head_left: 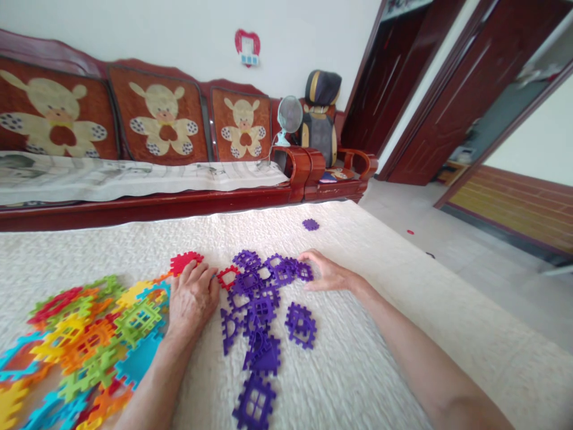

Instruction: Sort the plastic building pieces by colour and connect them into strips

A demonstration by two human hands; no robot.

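My left hand lies palm down on the cream quilted mat, fingers stretched toward a red interlocking tile and beside another red tile. My right hand curls its fingers around the edge of a purple tile at the right end of a cluster of purple tiles. Several purple pieces lie loose nearer me, one by itself and one at the bottom.
A heap of mixed coloured tiles covers the mat at my left. A lone purple tile lies farther off. A red wooden sofa with bear cushions lines the wall, a small fan on its arm. Dark wooden doors stand at right.
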